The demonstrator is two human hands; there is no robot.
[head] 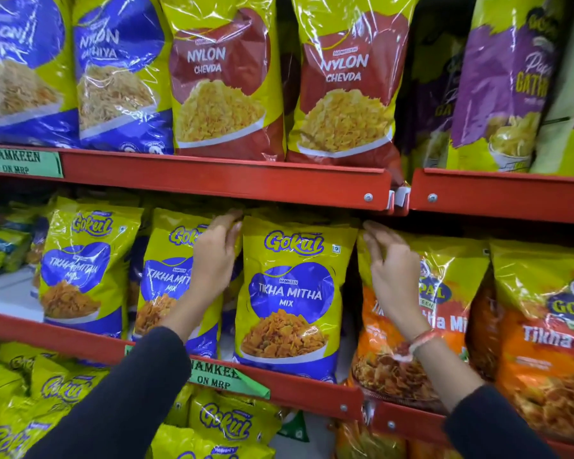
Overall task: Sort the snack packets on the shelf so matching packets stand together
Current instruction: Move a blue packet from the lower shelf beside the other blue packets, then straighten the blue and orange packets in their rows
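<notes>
On the middle shelf stands a yellow and blue Gokul Tikha Mitha Mix packet (290, 299), upright. Left of it are two matching packets, one (166, 283) partly behind my arm and another (80, 270) further left. My left hand (214, 256) rests with spread fingers at the upper left edge of the centre packet. At its upper right edge is my right hand (390, 270), fingers apart, in front of an orange and yellow Gopal packet (444, 313). Neither hand visibly grips anything. A second Gopal packet (544, 339) stands at the far right.
The top shelf holds blue Nylon Gathiya packets (120, 74), two red Nylon Chevda packets (226, 77), and purple Papdi Gathiya packets (507, 81). Red shelf lips (226, 180) run across. The bottom shelf holds several Gokul packets (226, 419). A green price label (222, 376) hangs on the middle lip.
</notes>
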